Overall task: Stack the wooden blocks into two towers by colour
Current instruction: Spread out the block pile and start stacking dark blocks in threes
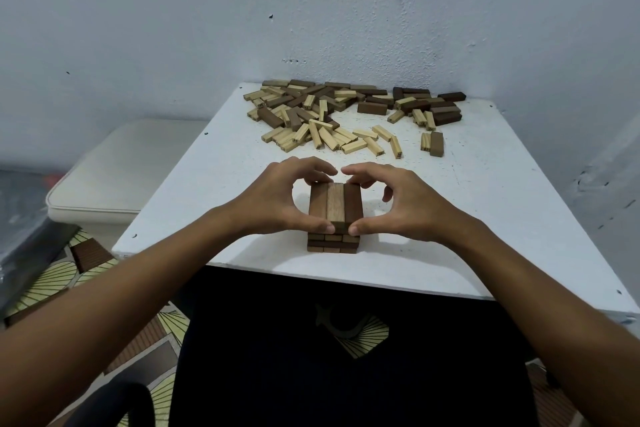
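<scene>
A low tower of dark brown blocks [334, 215] stands near the front edge of the white table [485, 218], several layers high, its top layer of three blocks running away from me. My left hand [277, 198] curls round the tower's left side, thumb on the near end and fingers on the far end of the top layer. My right hand [394, 201] mirrors it on the right side, thumb at the near end and fingertips at the far end. A loose heap of dark and light blocks [346, 114] lies at the back of the table.
The table stands in a corner of white walls [173, 28]. A white cushioned seat [114, 170] sits to the left, below table height. A patterned floor mat [52, 281] lies lower left. My dark-clothed lap [346, 357] is under the table's front edge.
</scene>
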Demonstrator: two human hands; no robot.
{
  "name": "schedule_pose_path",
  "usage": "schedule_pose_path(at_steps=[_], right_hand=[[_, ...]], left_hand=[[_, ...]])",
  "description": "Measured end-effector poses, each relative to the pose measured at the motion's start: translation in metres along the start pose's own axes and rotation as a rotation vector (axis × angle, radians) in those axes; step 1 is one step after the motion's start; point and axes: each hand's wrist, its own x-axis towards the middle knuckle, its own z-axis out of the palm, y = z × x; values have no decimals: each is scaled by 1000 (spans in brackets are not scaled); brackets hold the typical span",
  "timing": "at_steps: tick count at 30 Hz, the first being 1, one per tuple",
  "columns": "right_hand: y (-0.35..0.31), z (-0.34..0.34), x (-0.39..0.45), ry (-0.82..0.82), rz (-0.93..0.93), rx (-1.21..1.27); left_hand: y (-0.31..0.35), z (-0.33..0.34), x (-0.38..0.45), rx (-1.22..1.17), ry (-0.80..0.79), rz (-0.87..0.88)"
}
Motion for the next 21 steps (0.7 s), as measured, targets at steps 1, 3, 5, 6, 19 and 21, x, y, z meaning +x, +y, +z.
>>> schedule_pose_path(at_steps=[1, 3, 5, 6, 19, 21], right_hand=[[0, 0, 0, -1, 0, -2], [1, 0, 1, -3, -2, -6], [3, 0, 1, -5, -2, -4], [4, 0, 1, -7, -2, -3], [9, -6, -4, 36, 19, 89], [8, -5, -4, 24, 24, 90]], left_hand=[[0, 0, 0, 2, 1, 1], [-1, 0, -1, 8, 5, 4], [-2, -1, -1, 9, 8, 16], [-2, -1, -1, 10, 8, 20], [-14, -6, -5, -54, 71, -8], [-13, -3, -5, -59, 56, -8]])
